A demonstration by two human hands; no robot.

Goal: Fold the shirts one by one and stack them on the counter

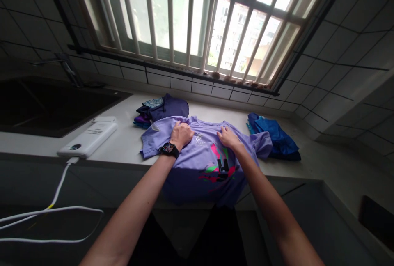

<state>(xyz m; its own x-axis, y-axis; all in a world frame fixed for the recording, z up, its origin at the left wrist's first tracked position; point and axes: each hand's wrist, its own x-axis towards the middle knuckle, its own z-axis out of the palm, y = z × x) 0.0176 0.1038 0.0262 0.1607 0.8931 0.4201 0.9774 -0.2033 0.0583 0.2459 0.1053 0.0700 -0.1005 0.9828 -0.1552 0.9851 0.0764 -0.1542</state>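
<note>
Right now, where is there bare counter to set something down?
Bare counter shows between the power bank and the dark pile, behind the shirt between the piles, and right of the blue pile. Crowded: the middle front, with shirt, left hand and right hand.

Honestly, no text can be read here, as the small chest print (200, 139) on the purple shirt (205, 157) mid-frame and the markings on the white device (95, 138) at left are too blurred.
</note>
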